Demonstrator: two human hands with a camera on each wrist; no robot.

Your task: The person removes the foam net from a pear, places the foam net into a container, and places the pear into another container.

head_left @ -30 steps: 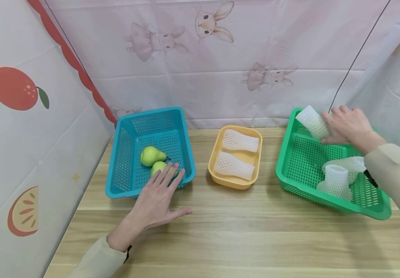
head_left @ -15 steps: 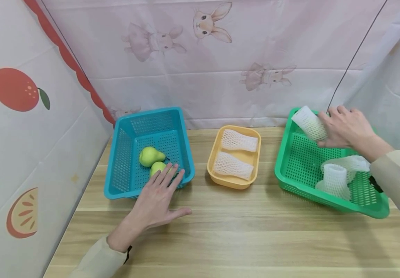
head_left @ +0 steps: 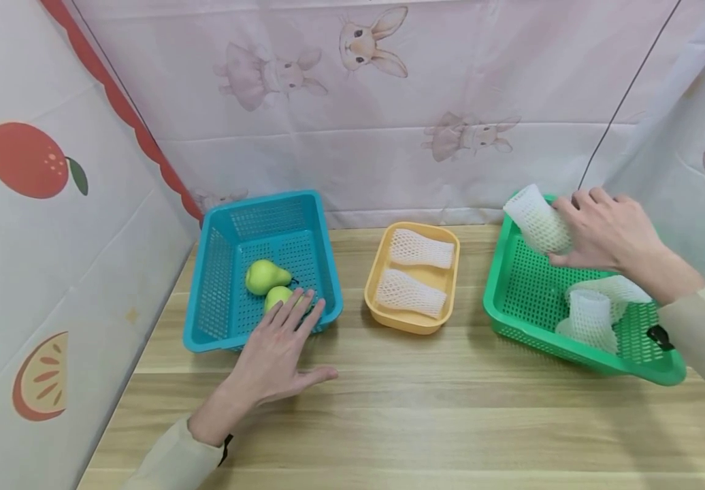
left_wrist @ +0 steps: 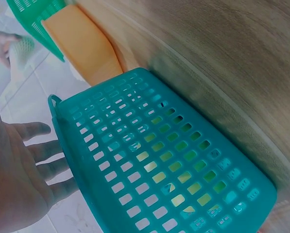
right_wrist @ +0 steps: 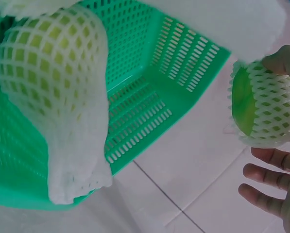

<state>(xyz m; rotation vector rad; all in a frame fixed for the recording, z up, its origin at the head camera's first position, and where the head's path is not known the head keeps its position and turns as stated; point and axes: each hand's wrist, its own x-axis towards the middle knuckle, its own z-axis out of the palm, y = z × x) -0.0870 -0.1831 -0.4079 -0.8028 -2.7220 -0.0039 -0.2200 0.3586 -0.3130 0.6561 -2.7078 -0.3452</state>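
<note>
My right hand (head_left: 606, 228) grips a pear in a white foam net (head_left: 539, 221) above the back of the green basket (head_left: 527, 286). One end of the net sticks out to the left, and in the right wrist view green skin shows through the other. Lower in that basket lie more foam-netted pears (head_left: 591, 323); the mesh of one netted pear (right_wrist: 52, 63) shows yellow-green fruit close up. With fingers straight and spread, my left hand (head_left: 269, 354) reaches over the near rim of the blue basket (head_left: 196, 299). Two bare pears (head_left: 263, 275) lie inside, one partly hidden by the fingers.
Between the baskets stands a small yellow tray (head_left: 410, 325) holding two white foam nets (head_left: 420, 247), laid flat one behind the other. All three containers rest on a wooden table (head_left: 426, 415). A printed cloth wall (head_left: 377, 170) rises directly behind them, with another along the left.
My right hand, gripping the netted pear, has shifted slightly left over the green basket. The left hand stays where it was.
</note>
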